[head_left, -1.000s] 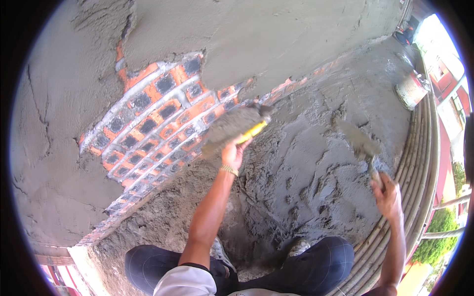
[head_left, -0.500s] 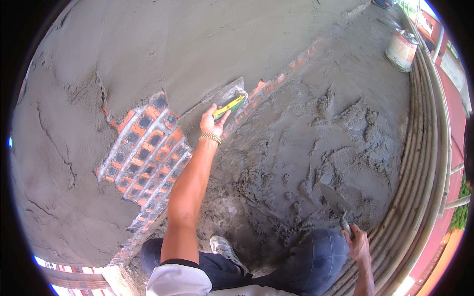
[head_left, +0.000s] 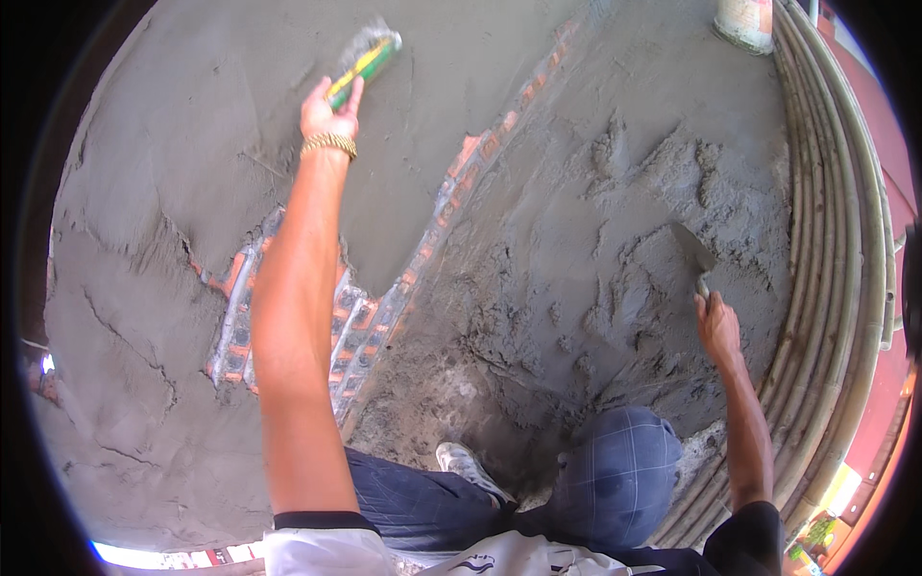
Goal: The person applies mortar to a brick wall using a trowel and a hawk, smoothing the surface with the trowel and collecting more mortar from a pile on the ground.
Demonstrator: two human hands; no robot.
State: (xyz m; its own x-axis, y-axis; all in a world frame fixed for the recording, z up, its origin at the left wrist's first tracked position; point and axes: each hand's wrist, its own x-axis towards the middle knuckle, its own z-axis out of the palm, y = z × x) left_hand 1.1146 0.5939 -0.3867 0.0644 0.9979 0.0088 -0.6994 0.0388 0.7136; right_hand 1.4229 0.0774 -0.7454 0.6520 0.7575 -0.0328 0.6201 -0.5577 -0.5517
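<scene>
My left hand is closed round the green and yellow handle of a plastering trowel, whose blade is blurred against the wet grey plaster on the wall. A gold bracelet circles that wrist. Under the left forearm lies a patch of bare brick, partly hidden by the arm. At the right, my right hand grips the short handle of a pointed trowel. That trowel's blade lies on the lumpy wet mortar spread over the floor surface.
Long bamboo poles run in a curved-looking bundle along the right edge. A mortar-stained bucket stands at the far right. A narrow strip of brick separates wall plaster from mortar. My knee and shoe are close by.
My left hand has moved the plastering trowel up and left along the wall, away from the brick strip. My right hand has reached forward from beside the knee with the pointed trowel.
</scene>
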